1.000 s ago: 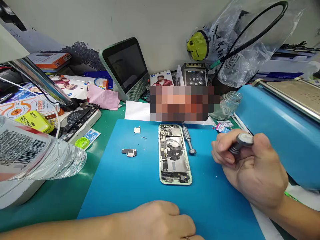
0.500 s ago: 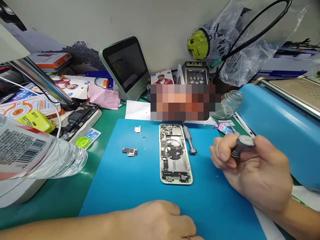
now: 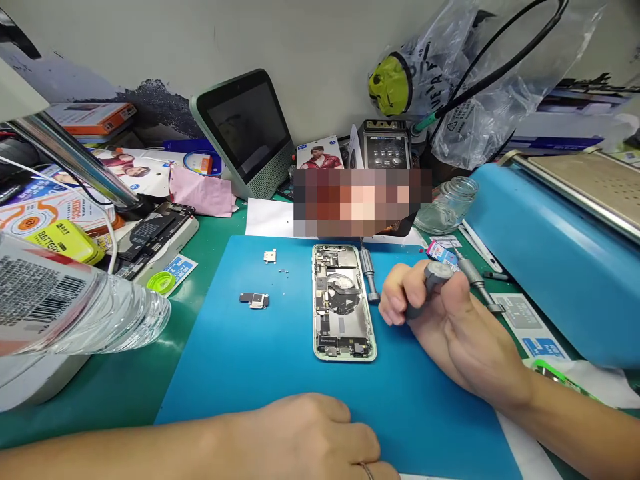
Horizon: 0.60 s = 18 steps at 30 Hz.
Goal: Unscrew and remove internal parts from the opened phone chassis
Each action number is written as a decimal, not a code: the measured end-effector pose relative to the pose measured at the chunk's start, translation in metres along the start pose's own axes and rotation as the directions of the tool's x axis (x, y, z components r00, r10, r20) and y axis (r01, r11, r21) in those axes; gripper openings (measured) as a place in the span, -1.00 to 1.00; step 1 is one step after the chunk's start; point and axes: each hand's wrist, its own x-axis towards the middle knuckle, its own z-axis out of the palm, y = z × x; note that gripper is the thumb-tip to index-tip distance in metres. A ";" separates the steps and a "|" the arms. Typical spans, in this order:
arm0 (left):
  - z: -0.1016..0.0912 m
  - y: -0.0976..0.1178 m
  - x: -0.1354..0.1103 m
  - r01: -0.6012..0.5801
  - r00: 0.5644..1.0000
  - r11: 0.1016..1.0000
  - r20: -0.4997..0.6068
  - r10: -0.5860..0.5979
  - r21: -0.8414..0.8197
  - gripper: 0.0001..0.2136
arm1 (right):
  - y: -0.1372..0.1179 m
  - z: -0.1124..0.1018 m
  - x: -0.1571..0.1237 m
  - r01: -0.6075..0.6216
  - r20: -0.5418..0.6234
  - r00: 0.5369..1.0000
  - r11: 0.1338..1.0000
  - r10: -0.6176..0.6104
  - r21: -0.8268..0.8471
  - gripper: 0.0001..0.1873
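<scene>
My right hand (image 3: 450, 327) is raised over the right side of the blue mat (image 3: 215, 380), fingers closed around a grey screwdriver (image 3: 430, 287) whose round end cap faces me. To its left lies an opened phone (image 3: 345, 327), showing its circuit board and inner parts. My left hand (image 3: 320, 433) rests on the mat near the bottom edge, fingers curled and partly cut off, a ring on one; nothing shows in it. A second grey screwdriver (image 3: 369, 273) lies against the phone's right side. Left of the phone are a small metal plate (image 3: 270, 256), a dark-and-silver part (image 3: 255, 301) and several tiny screws (image 3: 283, 271).
A water bottle (image 3: 90, 300) stands close at left. Behind are a screen device (image 3: 245, 127), a glass jar (image 3: 450, 203) and a blurred patch. At right are another grey screwdriver (image 3: 475, 280) and a blue machine (image 3: 540, 267). Boxes and a lamp post (image 3: 85, 160) crowd the left.
My right hand has moved left with the screwdriver, closer to the phone, uncovering another screwdriver at right. The view has shifted slightly. My left hand stays about where it was.
</scene>
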 end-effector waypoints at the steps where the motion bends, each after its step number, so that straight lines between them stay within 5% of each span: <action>1: 0.000 0.000 0.000 -0.001 1.000 1.000 0.010 0.001 0.000 -0.49 | 0.000 0.000 -0.001 -0.025 0.007 1.000 0.999 0.025 0.025 -0.52; 8: 0.001 -0.002 0.004 -0.023 0.999 0.999 -0.027 0.022 -0.031 -0.54 | -0.013 -0.002 -0.006 -0.012 -0.045 0.999 0.997 0.016 0.078 -0.47; 18: -0.004 0.000 0.008 -0.010 1.000 1.000 0.018 0.010 0.026 -0.55 | -0.019 -0.003 -0.004 0.116 -0.112 0.986 0.990 -0.125 -0.078 -0.41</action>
